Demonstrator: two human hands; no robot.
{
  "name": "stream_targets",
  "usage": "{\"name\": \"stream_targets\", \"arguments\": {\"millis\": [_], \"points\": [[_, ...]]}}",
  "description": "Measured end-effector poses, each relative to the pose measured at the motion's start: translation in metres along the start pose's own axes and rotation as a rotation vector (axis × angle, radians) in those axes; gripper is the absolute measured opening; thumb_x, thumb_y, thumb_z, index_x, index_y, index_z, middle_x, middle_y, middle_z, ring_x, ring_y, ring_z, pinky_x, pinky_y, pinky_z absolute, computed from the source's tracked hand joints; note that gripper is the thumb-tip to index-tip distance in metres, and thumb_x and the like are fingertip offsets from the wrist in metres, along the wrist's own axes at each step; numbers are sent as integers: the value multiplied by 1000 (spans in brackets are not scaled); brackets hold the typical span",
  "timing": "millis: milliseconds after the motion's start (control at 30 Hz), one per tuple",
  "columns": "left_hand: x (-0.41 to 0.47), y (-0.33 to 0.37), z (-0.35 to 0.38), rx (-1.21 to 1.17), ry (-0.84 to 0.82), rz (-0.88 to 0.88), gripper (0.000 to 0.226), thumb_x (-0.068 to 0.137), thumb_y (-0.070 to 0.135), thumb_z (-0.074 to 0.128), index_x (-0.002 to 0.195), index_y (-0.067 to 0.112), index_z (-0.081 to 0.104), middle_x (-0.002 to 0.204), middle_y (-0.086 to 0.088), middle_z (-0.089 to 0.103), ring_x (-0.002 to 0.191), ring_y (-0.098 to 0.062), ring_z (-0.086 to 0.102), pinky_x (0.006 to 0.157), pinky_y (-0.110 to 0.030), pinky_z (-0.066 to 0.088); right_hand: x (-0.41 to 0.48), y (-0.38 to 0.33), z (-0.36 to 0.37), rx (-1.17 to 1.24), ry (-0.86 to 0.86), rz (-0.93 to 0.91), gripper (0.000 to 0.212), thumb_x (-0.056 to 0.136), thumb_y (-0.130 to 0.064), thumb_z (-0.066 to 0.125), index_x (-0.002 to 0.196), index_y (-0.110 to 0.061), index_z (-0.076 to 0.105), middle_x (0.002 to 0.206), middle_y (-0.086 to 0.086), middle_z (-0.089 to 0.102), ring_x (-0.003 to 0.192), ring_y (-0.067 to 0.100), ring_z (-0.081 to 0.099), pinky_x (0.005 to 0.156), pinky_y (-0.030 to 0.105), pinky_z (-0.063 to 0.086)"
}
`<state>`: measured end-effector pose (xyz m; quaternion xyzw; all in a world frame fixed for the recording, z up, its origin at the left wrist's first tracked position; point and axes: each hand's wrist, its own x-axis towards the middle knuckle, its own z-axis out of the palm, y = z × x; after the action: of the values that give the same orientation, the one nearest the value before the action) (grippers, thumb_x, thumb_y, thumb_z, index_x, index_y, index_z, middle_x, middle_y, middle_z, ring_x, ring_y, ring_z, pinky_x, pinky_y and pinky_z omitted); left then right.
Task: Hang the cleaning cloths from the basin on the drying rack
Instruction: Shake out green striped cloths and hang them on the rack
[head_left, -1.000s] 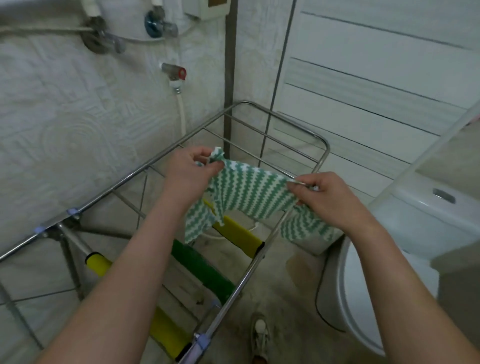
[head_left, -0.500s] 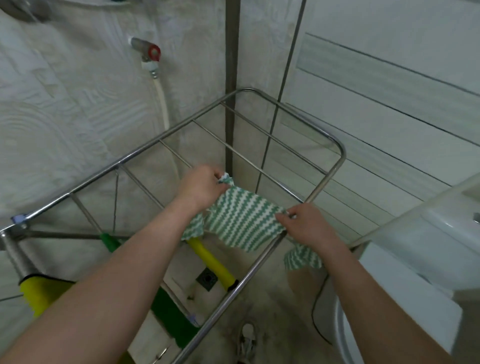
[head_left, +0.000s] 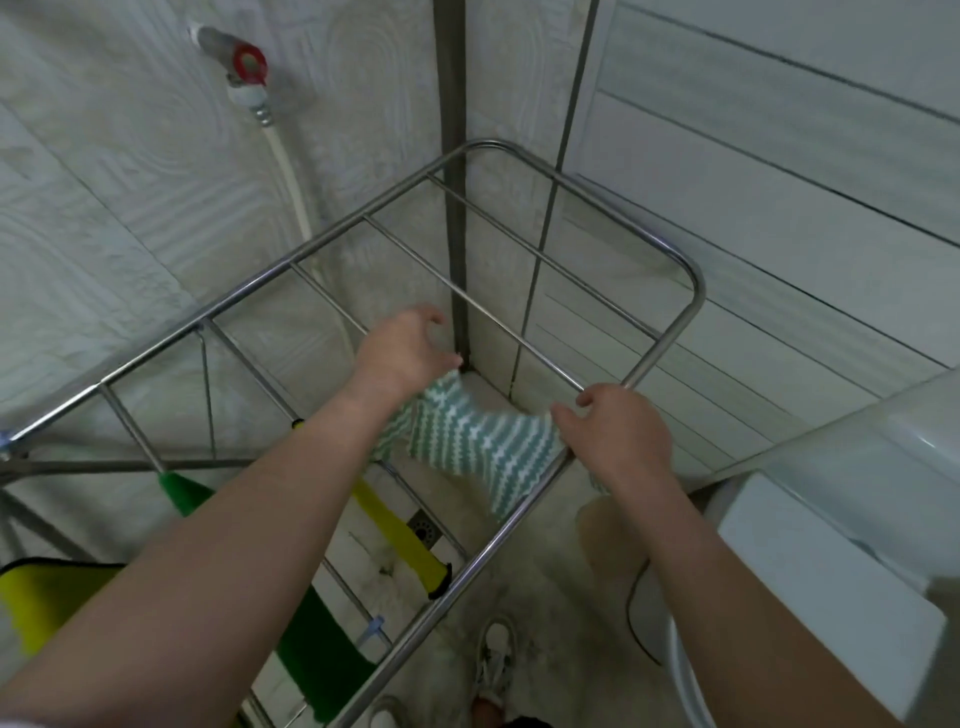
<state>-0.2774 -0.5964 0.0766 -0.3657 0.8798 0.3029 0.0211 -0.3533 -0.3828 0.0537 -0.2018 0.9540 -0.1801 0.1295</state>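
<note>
A yellow cloth (head_left: 47, 597) and a green cloth (head_left: 322, 654) hang on the rack (head_left: 670, 336). The left hand (head_left: 405, 353) meets the striped cloth (head_left: 483, 447) at a corner, fingers loosely curled (pinching or not, I cannot tell). The cloth sags across the near rail, and the right hand (head_left: 618, 434) pinches its other edge.

cloth (head_left: 483, 447) at rack (head_left: 671, 338), right side | toilet (head_left: 810, 561) right of rack

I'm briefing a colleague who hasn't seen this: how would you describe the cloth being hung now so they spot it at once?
Find the steel rack against the tiled wall. Between the left hand and right hand, a cloth drapes at the rack's near rail. It alone has green-and-white zigzag stripes; the yellow cloth and green cloth nearby are plain.
</note>
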Motion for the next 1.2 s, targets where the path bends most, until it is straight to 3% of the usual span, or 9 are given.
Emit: {"name": "stream_targets", "arguments": {"millis": [133,200,267,367,567,767,900,1067,1200], "points": [[-14,-9,-13,90,15,78,16,77,27,76,90,24,68,87,2,69,81,-18,65,69,-25,48,-15,-7,-12,133,-107,-148,28,87,-42,61,107,-24,67,75,-4,65,64,12,58,59,26,46],[-24,-13,-11,120,-55,81,15,77,30,76,90,24,70,90,1,70,82,-17,65,72,-27,50,-24,-15,-13,141,-283,-201,25,86,-42,64,101,-25,72,88,1,72,55,8,55,59,24,48],[-29,-18,-4,103,-101,51,26,77,35,76,100,25,69,100,0,71,89,-18,65,77,-29,51,-30,-21,-8,27,-390,-214,21,85,-42,65,92,-24,73,79,-1,72,44,7,52,53,24,50],[-30,-26,7,73,-97,28,36,75,38,77,106,24,68,105,-1,70,88,-17,64,76,-27,48,-34,-23,5,-171,-339,-227,20,85,-39,66,77,-21,70,60,-5,59,47,7,53,43,21,37],[-24,-28,12,6,-10,0,11,78,25,77,87,22,72,90,1,71,77,-14,64,71,-26,50,-43,-27,13,-248,-167,-210,46,82,-46,68,58,-20,38,57,-3,44,54,18,49,45,21,25],[-22,-17,8,306,48,177,25,84,27,69,108,21,64,97,-4,68,90,-24,64,72,-34,54,-54,-32,10,-131,-188,-226,34,83,-53,63,76,-21,57,73,-3,64,62,14,60,48,22,37],[-27,-19,11,303,45,96,43,82,48,66,114,19,62,100,-6,68,91,-24,64,73,-35,54,-48,-26,6,-49,-182,-235,31,92,-47,53,98,-21,69,80,-2,69,66,15,62,51,24,41],[-37,-27,28,284,29,56,52,78,57,64,110,16,63,104,-6,69,91,-25,65,77,-39,56,-46,-22,9,-165,-213,-229,27,91,-38,60,71,-20,66,54,-8,50,46,3,46,41,20,25],[-44,-21,24,241,-3,41,53,82,48,65,126,20,55,116,-7,65,102,-26,63,84,-39,54,-48,-23,8,-198,-218,-205,27,87,-43,64,77,-18,69,60,-5,56,50,8,54,42,21,36]]}}
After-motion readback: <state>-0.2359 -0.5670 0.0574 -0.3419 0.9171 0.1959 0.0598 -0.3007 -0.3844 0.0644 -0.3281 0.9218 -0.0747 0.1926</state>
